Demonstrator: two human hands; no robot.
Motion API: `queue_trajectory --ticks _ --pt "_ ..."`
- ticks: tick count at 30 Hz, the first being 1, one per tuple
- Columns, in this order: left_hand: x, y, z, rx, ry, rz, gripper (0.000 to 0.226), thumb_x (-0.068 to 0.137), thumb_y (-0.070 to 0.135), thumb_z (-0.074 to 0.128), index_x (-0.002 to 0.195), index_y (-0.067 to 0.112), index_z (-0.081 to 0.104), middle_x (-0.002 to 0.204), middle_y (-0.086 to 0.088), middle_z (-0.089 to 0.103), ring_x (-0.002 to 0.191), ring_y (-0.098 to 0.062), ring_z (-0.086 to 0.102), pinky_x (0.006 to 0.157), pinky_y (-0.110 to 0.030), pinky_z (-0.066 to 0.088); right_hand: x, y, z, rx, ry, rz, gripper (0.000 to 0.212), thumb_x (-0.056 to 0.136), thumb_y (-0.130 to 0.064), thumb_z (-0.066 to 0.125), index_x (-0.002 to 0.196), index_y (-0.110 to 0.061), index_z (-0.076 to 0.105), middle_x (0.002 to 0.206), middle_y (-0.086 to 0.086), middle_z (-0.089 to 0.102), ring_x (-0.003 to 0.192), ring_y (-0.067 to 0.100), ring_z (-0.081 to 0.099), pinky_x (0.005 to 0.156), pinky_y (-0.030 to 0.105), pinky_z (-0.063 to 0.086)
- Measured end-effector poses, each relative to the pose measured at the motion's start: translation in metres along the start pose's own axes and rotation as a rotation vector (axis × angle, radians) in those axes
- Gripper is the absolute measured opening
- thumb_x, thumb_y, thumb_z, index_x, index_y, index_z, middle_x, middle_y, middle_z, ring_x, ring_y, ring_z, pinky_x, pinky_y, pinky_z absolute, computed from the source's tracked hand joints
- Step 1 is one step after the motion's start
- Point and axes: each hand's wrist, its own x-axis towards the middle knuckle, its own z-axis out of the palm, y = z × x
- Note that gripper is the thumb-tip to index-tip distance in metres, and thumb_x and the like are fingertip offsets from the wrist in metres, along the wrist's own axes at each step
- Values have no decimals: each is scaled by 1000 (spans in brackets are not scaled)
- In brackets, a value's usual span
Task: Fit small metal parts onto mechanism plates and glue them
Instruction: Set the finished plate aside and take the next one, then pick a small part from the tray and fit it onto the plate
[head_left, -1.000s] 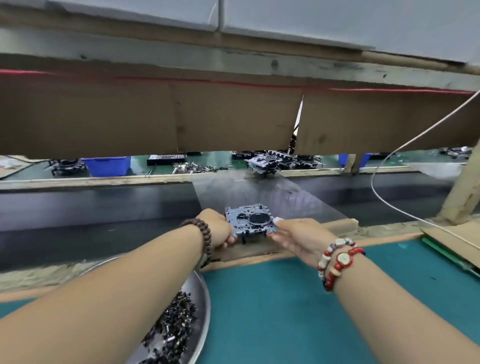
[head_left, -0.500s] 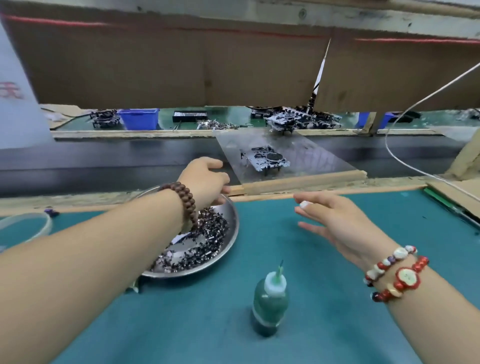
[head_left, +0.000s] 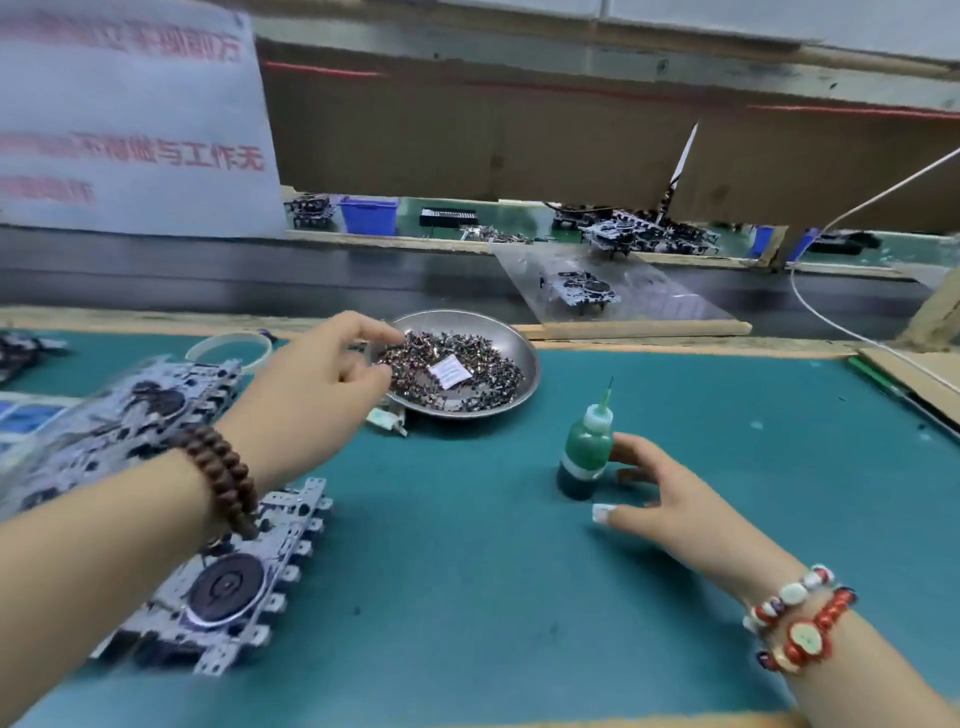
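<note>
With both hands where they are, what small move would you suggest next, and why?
Probably pinch one small metal part from the steel dish: the left hand hovers at its edge with fingers curled, holding nothing visible, while the right hand is open beside the green glue bottle.

Small-parts assembly line in a factory. Workbench covered in a teal mat (head_left: 727, 441), edged by a long dark conveyor belt (head_left: 260, 280) running past the station. Round steel dish (head_left: 522, 343) heaped with tiny dark metal parts (head_left: 483, 384); grey stamped-metal mechanism plates (head_left: 228, 587) stacked at the left. More such plates and a blue plastic bin (head_left: 369, 214) on the bench opposite, behind brown cardboard screens (head_left: 467, 135). White notice with red characters (head_left: 130, 119) (blurred, mostly unreadable).
</note>
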Motion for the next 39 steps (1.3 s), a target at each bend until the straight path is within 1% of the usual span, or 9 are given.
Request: queue_trajectory --ticks 4,9,14,21,24,27,29,34,39 --pt "-30 -16 -21 16 12 23 20 91 11 49 105 24 57 36 9 36 33 -4 32 34 -8 25 -1 -2 10 -41 71 -22 50 78 -16 73 104 -49 46 111 -38 50 99 -24 45 80 10 39" --pt "-55 -37 -31 91 2 109 23 89 14 51 99 34 55 41 10 41 39 -4 38 43 -9 30 7 -4 16 -133 111 -2 49 77 -16 74 112 -36 47 114 -23 56 105 3 54 88 22 38" --pt "-55 -58 -43 117 54 151 25 87 20 52 99 41 55 42 10 42 37 -3 37 40 -10 28 18 -3 22 -217 180 2 39 75 -18 77 108 -21 58 100 -13 62 99 10 57 81 19 36" --pt "-58 -79 -42 247 61 188 28 88 23 57 102 46 50 51 14 49 42 -3 44 46 -11 33 32 -4 37 -266 295 -8 30 70 -28 80 89 -21 58 81 -19 60 75 -8 53 60 0 36" --pt "-61 -81 -36 267 51 198 24 85 32 53 104 46 49 56 15 52 42 -2 45 47 -9 34 34 -5 42 -323 338 -3 32 68 -36 79 84 -21 55 79 -15 60 72 -2 54 58 9 37" --pt "-60 -84 -33 231 42 192 19 86 45 54 105 47 49 56 14 52 42 -2 45 46 -12 35 36 -8 46 -373 344 14 39 69 -41 77 87 -16 55 83 -5 60 79 14 55 67 30 43" --pt "-58 -86 -32 191 27 180 25 82 51 47 106 49 49 56 14 52 41 -3 44 45 -14 34 36 -10 47 -403 336 19 42 70 -44 76 89 -13 54 87 0 60 83 20 55 73 36 46" --pt "-59 -88 -33 165 12 156 33 78 53 42 110 47 50 56 14 52 40 -3 44 43 -12 34 34 -9 47 -373 326 20 41 70 -44 75 91 -16 54 91 -1 61 88 20 56 77 38 47" --pt "-66 -85 -38 206 21 166 33 82 55 41 114 46 48 60 15 53 43 -3 46 43 -13 35 32 -8 47 -339 332 14 36 71 -47 73 89 -27 50 90 -11 60 85 11 56 69 31 43"
